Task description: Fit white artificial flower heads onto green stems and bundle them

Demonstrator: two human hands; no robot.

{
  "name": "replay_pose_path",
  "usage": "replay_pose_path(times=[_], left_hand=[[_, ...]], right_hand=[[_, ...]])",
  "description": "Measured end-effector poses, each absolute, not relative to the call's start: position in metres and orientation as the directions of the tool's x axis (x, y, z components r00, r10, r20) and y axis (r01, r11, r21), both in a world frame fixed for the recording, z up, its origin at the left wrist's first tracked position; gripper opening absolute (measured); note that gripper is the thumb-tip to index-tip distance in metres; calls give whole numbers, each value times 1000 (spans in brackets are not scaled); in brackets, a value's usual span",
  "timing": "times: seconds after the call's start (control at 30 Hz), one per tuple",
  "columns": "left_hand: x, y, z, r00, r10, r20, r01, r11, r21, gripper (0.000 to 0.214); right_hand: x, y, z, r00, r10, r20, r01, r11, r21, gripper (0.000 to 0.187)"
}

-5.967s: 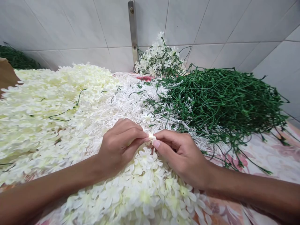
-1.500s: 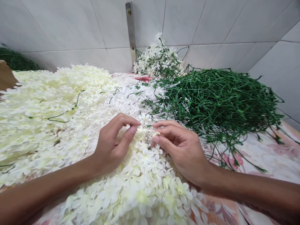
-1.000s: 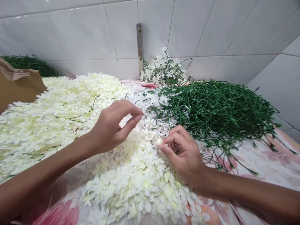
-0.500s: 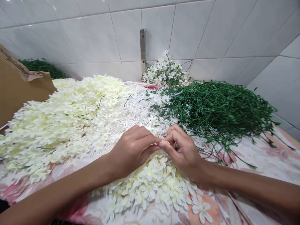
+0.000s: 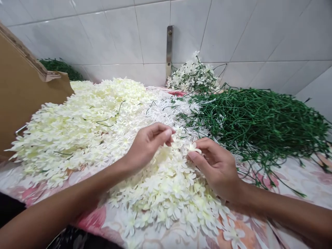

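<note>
Drawn apart since the earlier frame, the left hand point(image 5: 147, 145) is held over the cream artificial blossoms point(image 5: 166, 183), its curled fingers showing no clear hold; a small white blossom point(image 5: 194, 148) is pinched, partly hidden, in the fingers of the right hand point(image 5: 216, 167).

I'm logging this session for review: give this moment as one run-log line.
left hand: curled, over cream artificial flowers | right hand: pinching cream blossom | beside: green stems
</note>
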State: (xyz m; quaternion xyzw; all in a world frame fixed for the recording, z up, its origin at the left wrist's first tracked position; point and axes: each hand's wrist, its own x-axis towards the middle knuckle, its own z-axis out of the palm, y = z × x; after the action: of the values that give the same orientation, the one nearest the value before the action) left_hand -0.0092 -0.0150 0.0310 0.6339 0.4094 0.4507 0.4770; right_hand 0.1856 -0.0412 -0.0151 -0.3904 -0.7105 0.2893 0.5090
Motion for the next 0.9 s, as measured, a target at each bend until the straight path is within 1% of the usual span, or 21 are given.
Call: replay_pose_path(times=[0.03, 0.07, 0.13, 0.17, 0.23, 0.3, 0.37, 0.47, 0.53, 0.6, 0.67, 0.7, 0.77, 0.8, 0.83, 0.87, 0.9], left_hand=[[-11, -11, 32, 210, 971, 113, -52, -105, 993, 14], [-14, -7, 34, 160, 986, 42, -189, -11, 982, 14], [-20, 4, 38, 42, 994, -104, -432, 112, 895, 17], [-23, 9, 40, -25, 983, -181, -532, 140, 835, 20], [-29, 17, 42, -180, 946, -271, -661, 88, 746, 28], [-33, 22, 43, -282, 909, -307, -712, 16, 702, 30], [-37, 23, 46, -315, 901, -297, -728, -29, 684, 29], [-43, 20, 59, -308, 924, -227, -737, -81, 671, 28], [-51, 18, 73, -351, 926, -141, -719, -170, 674, 27], [-60, 15, 88, -464, 886, 18, -628, -343, 699, 26], [-70, 8, 100, -553, 804, 216, -449, -507, 736, 23], [-74, 1, 102, -539, 783, 312, -375, -555, 743, 24], [-81, -19, 100, -452, 730, 513, -198, -643, 740, 25], [-85, -31, 95, -376, 693, 615, -35, -674, 738, 26], [-89, -45, 88, -302, 681, 667, 153, -656, 739, 17], [-93, -59, 79, -250, 655, 713, 365, -618, 696, 9], [-97, -73, 70, -165, 709, 685, 569, -499, 654, 4]], right_hand=[[186, -41, -16, -168, 825, 540, 282, 565, -775, 5], [186, -42, -16, -162, 805, 571, 298, 591, -749, 7], [186, -41, -17, -144, 782, 606, 321, 616, -719, 10], [186, -41, -17, -132, 776, 616, 330, 621, -711, 12], [185, -40, -19, -106, 768, 631, 346, 624, -701, 15], [185, -39, -21, -74, 772, 632, 355, 612, -706, 15], [185, -39, -24, -37, 791, 611, 361, 581, -729, 13], [186, -39, -27, -5, 824, 567, 357, 531, -769, 10], [187, -39, -27, -6, 844, 536, 338, 506, -793, 9], [186, -40, -25, -8, 857, 516, 311, 492, -813, 9], [185, -40, -23, -11, 862, 506, 290, 487, -824, 9], [184, -41, -23, -12, 863, 505, 288, 487, -825, 9], [184, -40, -22, 1, 857, 515, 301, 491, -818, 9], [184, -40, -22, 10, 853, 521, 312, 493, -812, 10], [185, -40, -23, 19, 849, 529, 323, 495, -807, 11], [185, -39, -23, 24, 845, 534, 334, 497, -801, 11], [186, -39, -24, 22, 844, 536, 345, 497, -796, 12]])
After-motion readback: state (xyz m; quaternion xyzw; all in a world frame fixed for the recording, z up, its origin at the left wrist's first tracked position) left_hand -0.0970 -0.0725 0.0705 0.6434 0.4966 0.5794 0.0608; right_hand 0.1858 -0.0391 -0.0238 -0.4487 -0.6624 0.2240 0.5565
